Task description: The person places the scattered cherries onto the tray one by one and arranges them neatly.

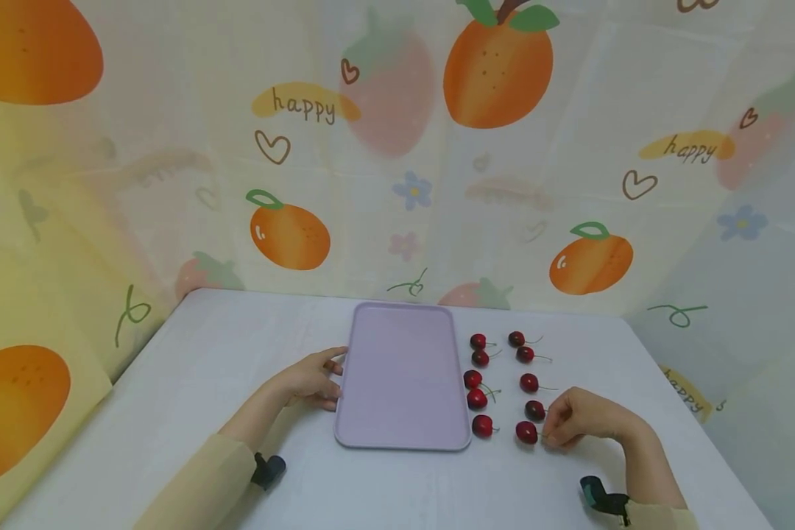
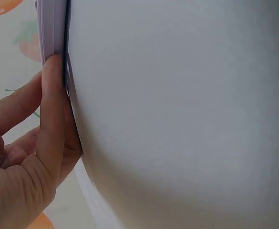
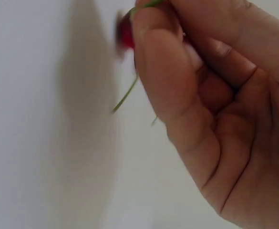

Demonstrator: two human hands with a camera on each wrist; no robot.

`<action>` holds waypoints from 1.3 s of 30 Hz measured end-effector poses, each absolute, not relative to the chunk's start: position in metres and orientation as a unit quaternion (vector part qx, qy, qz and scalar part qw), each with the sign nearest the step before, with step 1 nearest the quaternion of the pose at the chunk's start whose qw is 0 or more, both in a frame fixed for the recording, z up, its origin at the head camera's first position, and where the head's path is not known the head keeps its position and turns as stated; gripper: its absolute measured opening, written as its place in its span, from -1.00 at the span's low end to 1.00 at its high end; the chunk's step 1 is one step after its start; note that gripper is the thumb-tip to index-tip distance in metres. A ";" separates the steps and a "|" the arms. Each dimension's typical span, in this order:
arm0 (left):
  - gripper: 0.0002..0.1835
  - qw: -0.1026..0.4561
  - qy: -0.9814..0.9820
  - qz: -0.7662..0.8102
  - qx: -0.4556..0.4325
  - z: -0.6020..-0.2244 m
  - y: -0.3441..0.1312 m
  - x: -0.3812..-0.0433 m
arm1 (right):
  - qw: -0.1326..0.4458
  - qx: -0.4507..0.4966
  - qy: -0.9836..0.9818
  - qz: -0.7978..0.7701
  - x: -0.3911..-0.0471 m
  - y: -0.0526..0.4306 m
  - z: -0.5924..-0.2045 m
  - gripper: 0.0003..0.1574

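Note:
A pale purple rectangular tray point(image 1: 404, 375) lies flat on the white table. At its left side is my left hand point(image 1: 311, 381), fingers fairly straight, fingertips against the rim; the left wrist view shows the thumb point(image 2: 52, 105) touching the tray's edge point(image 2: 53, 28). To the right of the tray, dark red cherries with stems stand in two columns. My right hand point(image 1: 579, 419) pinches the green stem of the nearest cherry point(image 1: 526, 433) in the right column. In the right wrist view a cherry point(image 3: 125, 32) shows partly behind the thumb point(image 3: 170, 71).
Several cherries sit in the column beside the tray, among them a front one point(image 1: 482, 426). Behind the pinched one lies another cherry point(image 1: 535, 411), close to my right fingers. A fruit-printed cloth point(image 1: 384, 184) hangs behind the white table point(image 1: 238, 338).

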State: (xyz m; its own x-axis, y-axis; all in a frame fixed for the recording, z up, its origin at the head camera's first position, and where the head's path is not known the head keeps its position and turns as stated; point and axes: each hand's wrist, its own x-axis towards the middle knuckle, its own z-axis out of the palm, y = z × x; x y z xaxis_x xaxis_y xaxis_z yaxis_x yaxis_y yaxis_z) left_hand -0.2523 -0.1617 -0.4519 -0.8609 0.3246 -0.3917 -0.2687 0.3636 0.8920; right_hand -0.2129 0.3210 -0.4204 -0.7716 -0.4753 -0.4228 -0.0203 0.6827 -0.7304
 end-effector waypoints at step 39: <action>-0.10 0.229 0.788 0.570 0.036 -0.457 -0.166 -0.280 | 0.106 -0.172 0.909 -0.364 -0.288 0.164 -0.387 -0.87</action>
